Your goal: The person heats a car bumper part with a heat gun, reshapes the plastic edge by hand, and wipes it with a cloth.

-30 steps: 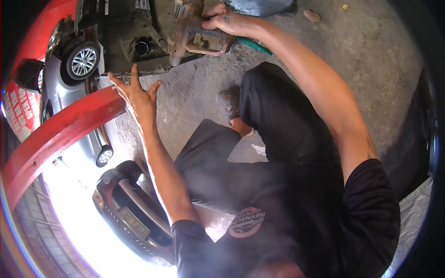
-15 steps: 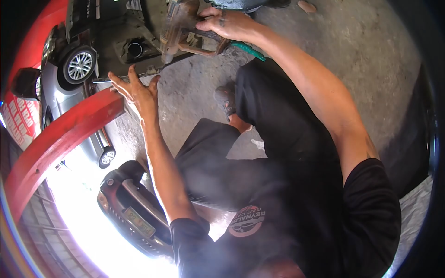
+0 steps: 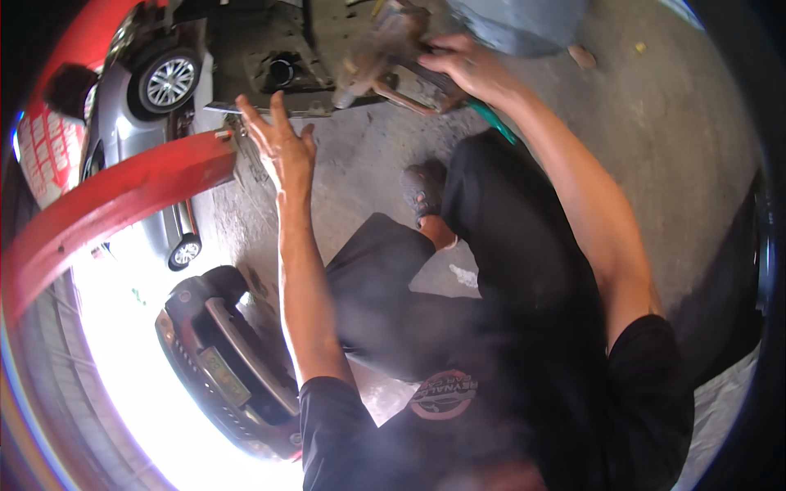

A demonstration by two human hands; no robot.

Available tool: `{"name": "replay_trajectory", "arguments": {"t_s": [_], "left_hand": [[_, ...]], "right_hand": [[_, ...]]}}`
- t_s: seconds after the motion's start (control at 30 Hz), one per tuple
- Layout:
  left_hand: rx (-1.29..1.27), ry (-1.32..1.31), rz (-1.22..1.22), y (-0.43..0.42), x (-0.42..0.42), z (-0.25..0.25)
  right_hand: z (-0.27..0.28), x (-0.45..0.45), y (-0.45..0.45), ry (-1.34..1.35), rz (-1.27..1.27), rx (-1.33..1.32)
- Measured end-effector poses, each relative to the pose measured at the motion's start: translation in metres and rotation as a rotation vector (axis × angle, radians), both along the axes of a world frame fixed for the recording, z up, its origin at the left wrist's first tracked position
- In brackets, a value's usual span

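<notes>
My right hand (image 3: 471,69) grips the handle of a worn, dirt-stained gun-shaped tool (image 3: 383,51). It has a narrow nose pointing toward the lower left, a looped brownish guard and a green cord or hose (image 3: 495,123) at its rear. The nose sits close to the edge of a dark car panel (image 3: 237,33) with a round ringed opening (image 3: 282,72). My left hand (image 3: 282,147) is open, fingers spread, just below that panel's edge; I cannot tell whether its fingertips touch it.
A red curved beam (image 3: 123,192) reaches in from the left beside my left hand. Behind it stands a silver car (image 3: 135,135). A dark vehicle (image 3: 225,360) with a plate is at the lower left. A grey rounded object (image 3: 524,24) lies at the top on the concrete floor (image 3: 639,123).
The whole view has shifted, so the panel, tool and both hands appear further right. My right hand keeps its grip on the gun-shaped tool, and my left hand stays spread.
</notes>
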State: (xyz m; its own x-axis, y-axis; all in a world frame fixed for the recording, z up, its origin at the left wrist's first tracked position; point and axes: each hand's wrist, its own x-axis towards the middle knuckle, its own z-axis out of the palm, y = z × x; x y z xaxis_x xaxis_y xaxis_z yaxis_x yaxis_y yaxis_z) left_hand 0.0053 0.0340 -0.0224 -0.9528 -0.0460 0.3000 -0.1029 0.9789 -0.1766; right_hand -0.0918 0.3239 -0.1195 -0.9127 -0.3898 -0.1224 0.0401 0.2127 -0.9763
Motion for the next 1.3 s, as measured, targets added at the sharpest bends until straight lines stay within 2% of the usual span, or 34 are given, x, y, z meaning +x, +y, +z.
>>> {"name": "replay_trajectory", "arguments": {"t_s": [0.1, 0.2, 0.3, 0.4, 0.5, 0.67, 0.83, 0.97, 1.07, 1.13, 1.3], "left_hand": [[0.068, 0.0, 0.0, 0.0, 0.001, 0.01], [0.084, 0.009, -0.009, -0.002, 0.005, 0.012], [0.104, 0.007, -0.005, -0.002, 0.007, 0.016], [0.114, 0.009, -0.026, -0.004, 0.006, 0.015], [0.129, 0.011, -0.032, -0.006, 0.004, 0.014], [0.146, 0.015, -0.031, -0.007, 0.005, 0.01], [0.122, 0.021, -0.043, -0.012, 0.006, 0.011], [0.167, 0.016, -0.036, -0.01, 0.006, 0.012], [0.18, 0.014, -0.032, -0.008, 0.006, 0.011], [0.196, 0.01, -0.023, -0.007, 0.006, 0.012], [0.22, 0.012, -0.029, -0.01, 0.008, 0.011]], "right_hand": [[-0.027, -0.015, -0.001, -0.039, 0.095, -0.064], [-0.032, -0.009, 0.007, 0.013, 0.141, 0.032], [-0.024, -0.005, 0.008, -0.158, 0.102, -0.022], [-0.034, -0.012, 0.007, -0.071, 0.175, -0.014], [-0.026, -0.009, -0.003, -0.109, 0.004, -0.148], [-0.028, 0.0, -0.002, 0.034, 0.087, -0.059], [-0.03, -0.002, -0.004, -0.062, 0.149, 0.033], [-0.047, -0.005, -0.01, 0.15, 0.128, -0.044], [-0.025, -0.015, -0.022, 0.214, 0.035, -0.149], [-0.005, -0.038, -0.03, 0.127, 0.091, -0.171], [0.036, -0.07, -0.049, 0.322, 0.092, 0.004]]}}
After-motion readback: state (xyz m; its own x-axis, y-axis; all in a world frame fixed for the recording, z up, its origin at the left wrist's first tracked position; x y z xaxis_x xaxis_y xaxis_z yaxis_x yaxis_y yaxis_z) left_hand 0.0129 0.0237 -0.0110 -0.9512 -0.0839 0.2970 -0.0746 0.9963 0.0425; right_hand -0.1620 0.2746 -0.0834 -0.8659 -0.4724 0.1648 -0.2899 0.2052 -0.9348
